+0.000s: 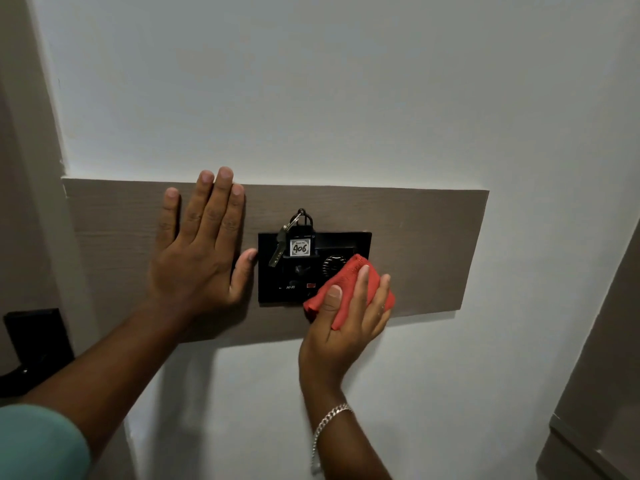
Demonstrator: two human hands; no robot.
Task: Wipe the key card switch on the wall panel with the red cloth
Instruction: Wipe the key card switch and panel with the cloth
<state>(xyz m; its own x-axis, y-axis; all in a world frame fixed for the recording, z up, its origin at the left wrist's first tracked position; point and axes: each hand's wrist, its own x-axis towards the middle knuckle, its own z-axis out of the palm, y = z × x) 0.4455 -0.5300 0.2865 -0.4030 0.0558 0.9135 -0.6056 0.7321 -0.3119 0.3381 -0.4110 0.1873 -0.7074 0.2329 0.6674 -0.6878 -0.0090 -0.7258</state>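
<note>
Red cloth (349, 292), bunched under the right hand (346, 323) whose fingers press it onto the black key card switch (294, 271) (lower right corner), while the left hand (197, 247) lies flat, empty, on the wall panel (433, 244), likely for bracing.

The key card switch (313, 266) sits on the wall panel (433, 244), right of the panel's middle and nearer its lower edge. A key tag (300, 246) hangs on the switch's upper left part. The left hand (199, 251) lies flat on the panel just left of the switch, fingertips over the top edge. The right hand (346, 323) presses the cloth (346, 289) on the switch's lower right corner.
</note>
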